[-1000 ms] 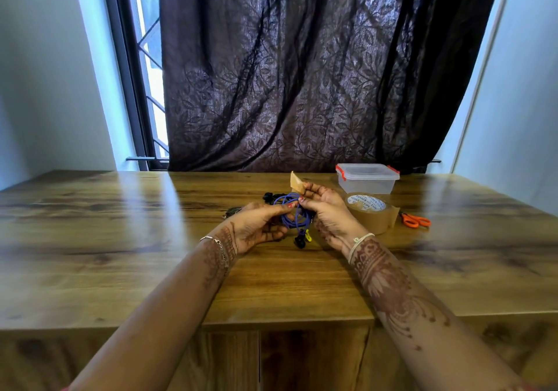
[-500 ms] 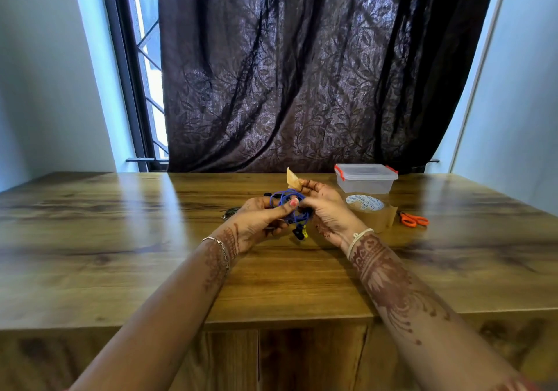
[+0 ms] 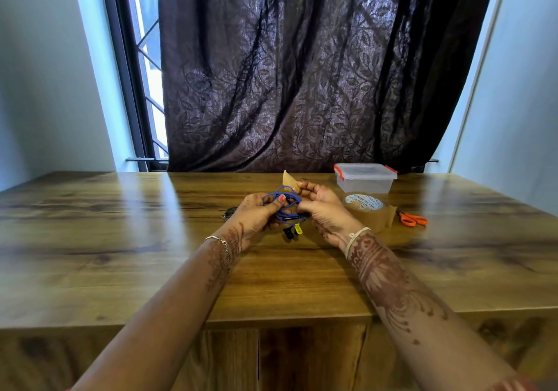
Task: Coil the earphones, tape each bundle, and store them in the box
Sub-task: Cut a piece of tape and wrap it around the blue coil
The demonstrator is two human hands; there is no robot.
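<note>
The clear box [image 3: 363, 179] stands lidded near the table's [image 3: 120, 239] far edge, right of centre; I cannot tell what it holds. Over the table's middle, the left hand [image 3: 255, 217] grips the coiled blue earphones [image 3: 282, 205], loop upright, ends dangling towards the near edge. The right hand [image 3: 323, 209] pinches a tape strip [image 3: 290, 181] behind the coil.
</note>
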